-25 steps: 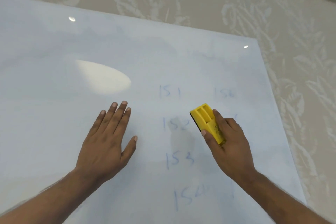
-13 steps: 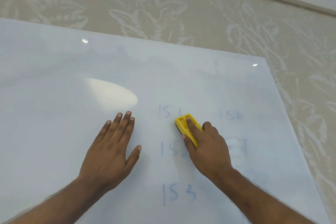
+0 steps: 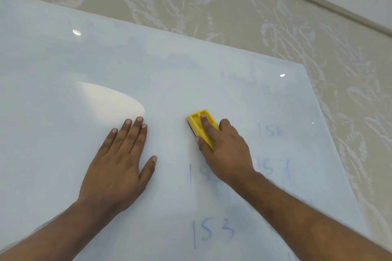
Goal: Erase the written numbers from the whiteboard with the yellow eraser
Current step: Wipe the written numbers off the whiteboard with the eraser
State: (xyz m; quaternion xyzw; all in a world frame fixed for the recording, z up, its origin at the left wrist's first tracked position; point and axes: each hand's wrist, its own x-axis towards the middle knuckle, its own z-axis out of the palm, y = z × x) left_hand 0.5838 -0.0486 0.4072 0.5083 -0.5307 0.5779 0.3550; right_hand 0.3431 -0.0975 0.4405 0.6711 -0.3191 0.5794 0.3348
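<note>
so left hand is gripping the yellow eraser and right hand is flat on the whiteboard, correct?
Hands are swapped. The head view shows the right hand gripping the yellow eraser, while the left hand lies flat on the whiteboard.

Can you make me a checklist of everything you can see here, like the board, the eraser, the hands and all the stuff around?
Surface: whiteboard lying flat, glossy, light glare.
Job's things: yellow eraser on board; numbers 153, 156, 157 remain; one partly hidden by the hand.
Clutter: nothing seen.
Grippers: left hand flat on board; right hand holds eraser.
Cables: nothing seen.
Surroundings: beige leaf-patterned cloth.
</note>
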